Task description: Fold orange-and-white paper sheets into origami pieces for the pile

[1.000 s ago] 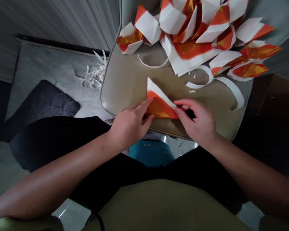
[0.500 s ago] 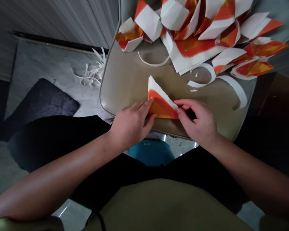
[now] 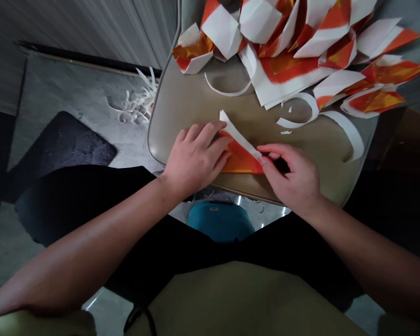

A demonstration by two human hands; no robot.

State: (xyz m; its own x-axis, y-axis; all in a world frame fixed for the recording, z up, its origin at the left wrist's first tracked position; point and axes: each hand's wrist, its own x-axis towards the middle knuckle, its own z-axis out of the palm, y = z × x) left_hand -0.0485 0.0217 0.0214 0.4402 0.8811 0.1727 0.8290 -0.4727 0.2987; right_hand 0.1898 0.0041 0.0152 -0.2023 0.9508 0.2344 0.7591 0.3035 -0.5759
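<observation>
A folded triangle of joss paper (image 3: 243, 151), white along its slanted edge and orange-gold below, lies near the front edge of a padded chair seat (image 3: 182, 105). My left hand (image 3: 196, 156) rests over the triangle's left side, fingers apart, with the index fingertip close to its upper point. At the right corner, my right hand (image 3: 292, 175) pinches the paper between thumb and index finger. My left fingers hide the paper's left part.
Several folded paper pieces (image 3: 222, 32) crowd the back of the seat, around a stack of flat sheets (image 3: 287, 77). Curled paper strips (image 3: 346, 126) lie at the right. More shreds (image 3: 136, 105) are on the floor by a dark mat (image 3: 70, 142). Below is a blue object (image 3: 219, 221).
My left hand has shifted up along the paper's left side, its fingers now nearer the top point and more spread. My right hand keeps its pinch at the corner. The view shifts slightly.
</observation>
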